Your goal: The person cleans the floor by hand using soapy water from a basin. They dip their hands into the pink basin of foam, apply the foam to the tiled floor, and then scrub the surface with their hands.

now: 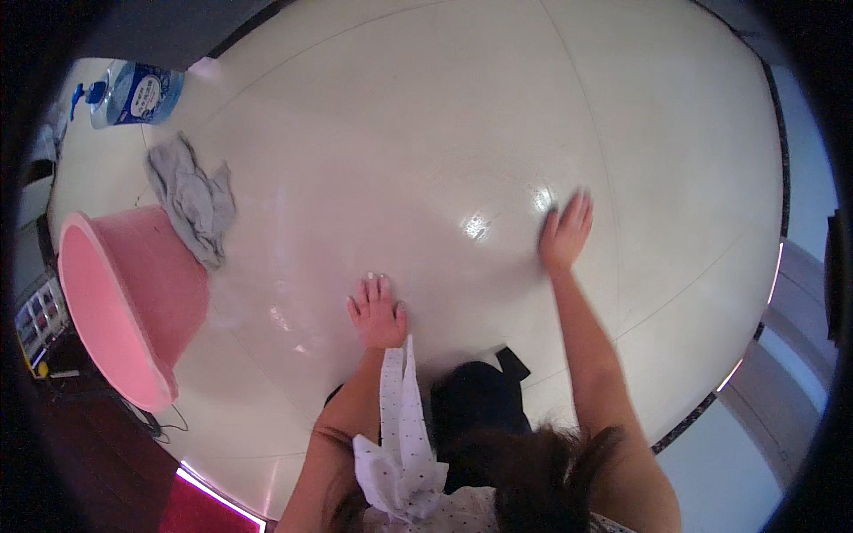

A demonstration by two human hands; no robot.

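Observation:
My left hand (378, 316) rests palm down with its fingers apart on a pale tiled floor (426, 153). Out to the right, my right hand (565, 236) is on or just above the same floor, slightly blurred, with its thumb away from the fingers. Neither hand holds anything. Wet, shiny patches lie on the tiles between the hands and near the left one. A crumpled grey cloth (190, 200) lies on the floor to the left, touching or very close to a pink plastic basin (156, 266). The basin is on its side or strongly tilted in the view.
A blue pump bottle (136, 94) with a printed label is at the upper left, near a dark grey piece of furniture (153, 26). A dark border strip (785, 153) runs along the right. Dark brown boards (80, 453) and a thin cable (174, 423) are at lower left.

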